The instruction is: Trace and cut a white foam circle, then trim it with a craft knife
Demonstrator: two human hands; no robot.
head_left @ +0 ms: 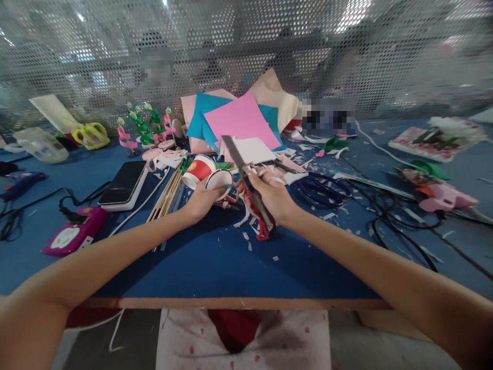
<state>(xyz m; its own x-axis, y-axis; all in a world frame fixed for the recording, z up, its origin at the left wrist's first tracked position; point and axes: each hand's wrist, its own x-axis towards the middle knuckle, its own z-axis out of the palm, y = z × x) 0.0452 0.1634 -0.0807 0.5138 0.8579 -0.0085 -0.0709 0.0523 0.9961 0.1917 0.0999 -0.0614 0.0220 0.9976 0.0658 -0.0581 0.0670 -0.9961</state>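
My left hand (201,203) is closed on a small white paper cup (219,179), whose dark-edged round opening tilts up toward me. In my right hand (274,195) is a knife (234,154) with a long, flat grey blade pointing up and to the left; a red piece shows at its lower end. The knife is just right of the cup; whether they touch I cannot tell. Behind the held cup, a red and white paper cup (199,172) lies on its side. Thin wooden sticks (166,194) lie left of my left hand.
Coloured paper sheets (239,121) are piled at the back. Blue-handled scissors (322,189) lie right, among paper scraps. A phone-like black and white device (125,184), a purple box (75,231) and cables are left. Small paper plants (144,126) stand behind; a perforated metal screen (246,46) closes the back.
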